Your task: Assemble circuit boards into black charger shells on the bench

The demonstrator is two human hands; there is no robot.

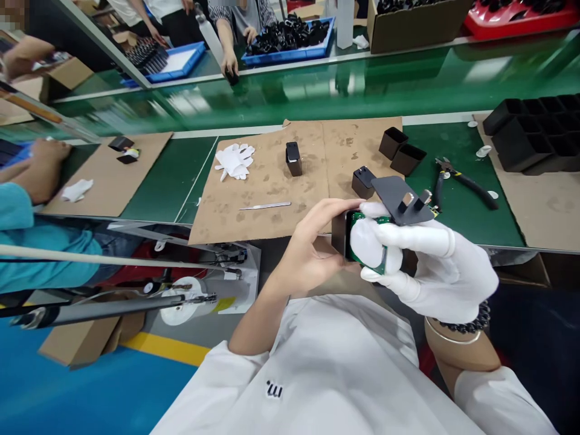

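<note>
left hand (312, 248) bare, fingers curled tight on black housing (339, 234). right hand (430, 266) in white glove, closed on green circuit board (383, 266) at housing mouth; pronged plug cover (401, 196) tilted atop its fingers. all held just off bench near edge, over lap. on cardboard mat (267, 181) beyond: plug block (362, 181) nearest, upright adapter (293, 158), metal blade (265, 206), spare gloves (234, 161). pliers (457, 181) to right, empty shells (401, 151) behind. bare mat between blade and hands. neighbour's teal sleeve (18, 223) far left.
</note>
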